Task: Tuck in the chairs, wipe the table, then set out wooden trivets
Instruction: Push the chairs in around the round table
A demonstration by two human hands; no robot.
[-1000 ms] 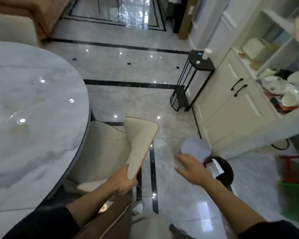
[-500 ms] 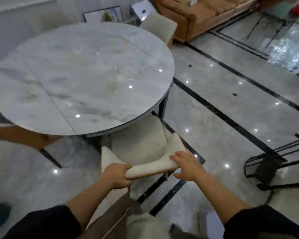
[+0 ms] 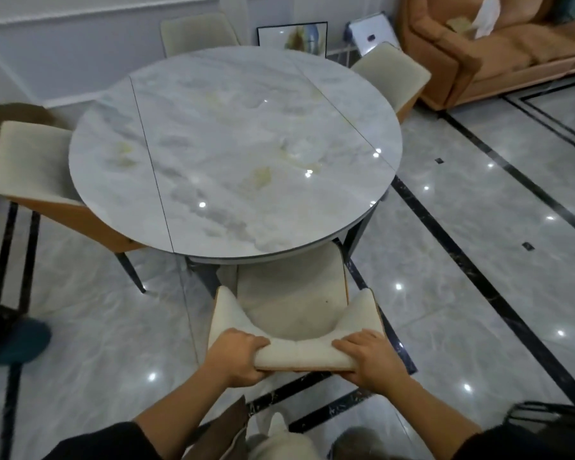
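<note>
Right hand (image 3: 369,358) has joined left hand (image 3: 238,358), both hands clamped round chair backrest (image 3: 299,354)

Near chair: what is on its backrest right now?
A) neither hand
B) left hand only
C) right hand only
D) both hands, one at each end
D: the left hand and right hand each grip one end of the backrest top of the near chair.

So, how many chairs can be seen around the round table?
4. The near chair, its back gripped by the left hand and right hand; the left chair; the far chair; the far-right chair. The table may hide others.
</note>
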